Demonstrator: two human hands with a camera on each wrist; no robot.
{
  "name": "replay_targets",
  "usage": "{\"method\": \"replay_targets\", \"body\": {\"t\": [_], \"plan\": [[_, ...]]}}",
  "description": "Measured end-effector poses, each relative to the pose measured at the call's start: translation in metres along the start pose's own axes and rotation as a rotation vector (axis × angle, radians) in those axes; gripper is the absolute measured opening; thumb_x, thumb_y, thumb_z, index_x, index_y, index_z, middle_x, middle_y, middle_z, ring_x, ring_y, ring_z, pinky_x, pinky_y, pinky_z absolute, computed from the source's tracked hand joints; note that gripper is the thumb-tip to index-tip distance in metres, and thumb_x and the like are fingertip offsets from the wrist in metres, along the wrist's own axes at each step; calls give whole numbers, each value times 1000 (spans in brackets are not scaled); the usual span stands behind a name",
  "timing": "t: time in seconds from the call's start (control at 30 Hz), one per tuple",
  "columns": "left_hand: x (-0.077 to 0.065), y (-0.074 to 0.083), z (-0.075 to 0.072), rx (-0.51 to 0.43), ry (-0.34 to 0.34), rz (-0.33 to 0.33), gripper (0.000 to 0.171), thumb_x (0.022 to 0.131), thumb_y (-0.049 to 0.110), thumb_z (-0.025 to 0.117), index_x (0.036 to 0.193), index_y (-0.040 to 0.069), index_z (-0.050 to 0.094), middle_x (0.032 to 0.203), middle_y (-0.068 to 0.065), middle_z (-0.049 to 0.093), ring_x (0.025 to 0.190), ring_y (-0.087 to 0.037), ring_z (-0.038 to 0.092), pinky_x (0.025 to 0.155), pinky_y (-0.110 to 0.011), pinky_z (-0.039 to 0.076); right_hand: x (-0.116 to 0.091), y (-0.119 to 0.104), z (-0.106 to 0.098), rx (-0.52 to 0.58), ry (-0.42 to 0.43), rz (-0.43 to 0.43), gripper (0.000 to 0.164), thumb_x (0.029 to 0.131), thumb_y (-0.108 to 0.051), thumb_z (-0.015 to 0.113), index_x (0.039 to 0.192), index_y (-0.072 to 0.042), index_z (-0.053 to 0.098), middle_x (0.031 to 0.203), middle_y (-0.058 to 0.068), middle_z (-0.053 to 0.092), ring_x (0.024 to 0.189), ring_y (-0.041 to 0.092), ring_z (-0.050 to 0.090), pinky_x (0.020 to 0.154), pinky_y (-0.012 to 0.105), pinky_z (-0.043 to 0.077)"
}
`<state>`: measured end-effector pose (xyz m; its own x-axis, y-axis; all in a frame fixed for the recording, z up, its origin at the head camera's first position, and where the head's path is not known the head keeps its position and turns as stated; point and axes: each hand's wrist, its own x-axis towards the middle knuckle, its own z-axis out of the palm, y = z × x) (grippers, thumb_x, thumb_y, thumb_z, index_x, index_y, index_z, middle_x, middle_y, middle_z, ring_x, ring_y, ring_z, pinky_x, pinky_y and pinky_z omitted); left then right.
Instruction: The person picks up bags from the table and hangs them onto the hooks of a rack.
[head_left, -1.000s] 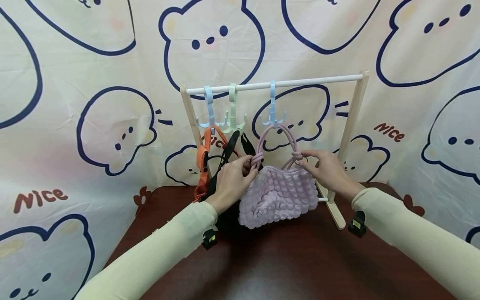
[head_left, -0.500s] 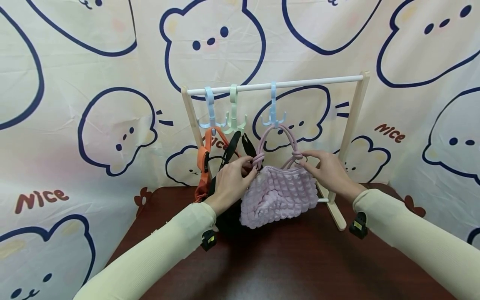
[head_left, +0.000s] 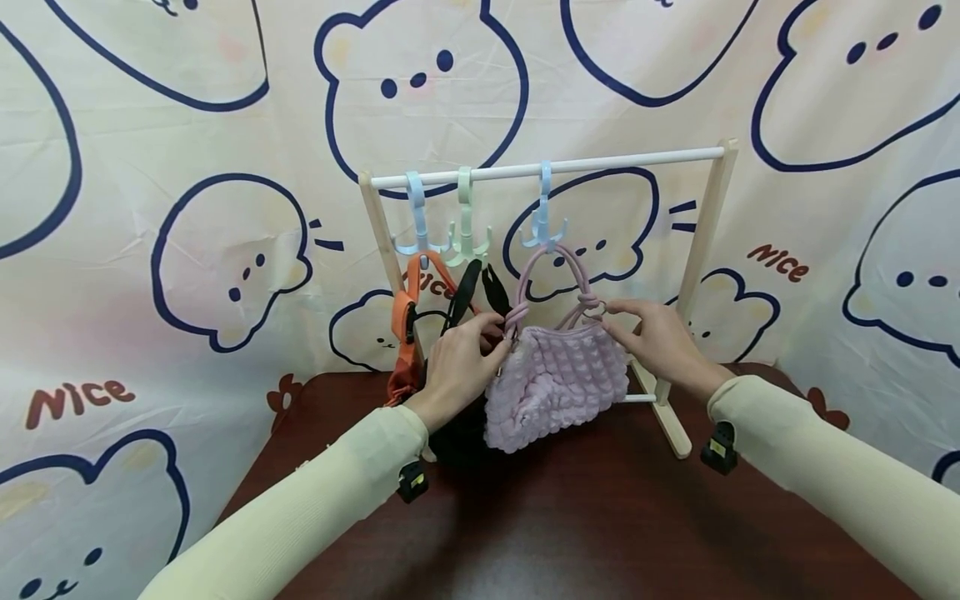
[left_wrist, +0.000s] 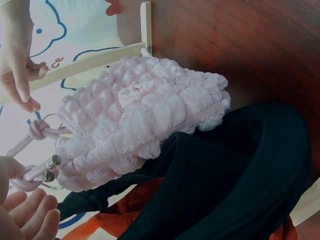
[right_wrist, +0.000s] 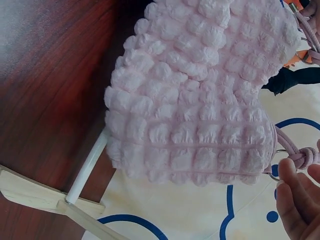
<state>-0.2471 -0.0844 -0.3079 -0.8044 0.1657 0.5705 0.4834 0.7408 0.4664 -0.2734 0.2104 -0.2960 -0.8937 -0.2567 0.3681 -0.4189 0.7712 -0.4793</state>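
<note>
A puffy lilac handbag (head_left: 558, 375) hangs by its looped cord handle (head_left: 573, 262) from the blue hook (head_left: 543, 221) on the right. My left hand (head_left: 461, 367) pinches the handle's knotted left base, near small metal cord ends (left_wrist: 52, 167) in the left wrist view. Beside the knot on the other side, my right hand (head_left: 660, 342) has its fingers apart from the cord; the left wrist view shows a gap between these fingertips and the knot (left_wrist: 37, 129). The bag is turned slightly, its right side farther from my right hand.
A wooden rack with a white bar (head_left: 630, 161) stands on the dark brown table (head_left: 555, 533). An orange strap (head_left: 408, 333) hangs from the left blue hook (head_left: 418, 217). A black bag (left_wrist: 220, 175) hangs by straps from the green hook (head_left: 467, 217). A printed cloth (head_left: 225, 83) covers the wall behind.
The bag has swung round, its right side shifting left and away from my right hand. My right fingers have come off the right knot. My left hand stays on the left one.
</note>
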Motion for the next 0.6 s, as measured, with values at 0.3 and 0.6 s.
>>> {"method": "replay_targets", "body": {"t": [0.3,0.6], "plan": [[-5,0,-1,-19,5,-18,24,93,22,71,115,14,72,99,-1,78,83,-18,73,74,-39,55,-4,4,8,-11,49,-48,32,99,-24,65,124,-5,70,91,13,73,57,13,57,46,29,43],[-10,4,-3,-36,-3,-7,18,94,22,70,110,16,72,96,1,77,84,-19,73,74,-39,54,-9,3,11,23,67,-93,28,99,-21,66,120,-3,71,108,17,76,61,15,60,50,27,45]]}}
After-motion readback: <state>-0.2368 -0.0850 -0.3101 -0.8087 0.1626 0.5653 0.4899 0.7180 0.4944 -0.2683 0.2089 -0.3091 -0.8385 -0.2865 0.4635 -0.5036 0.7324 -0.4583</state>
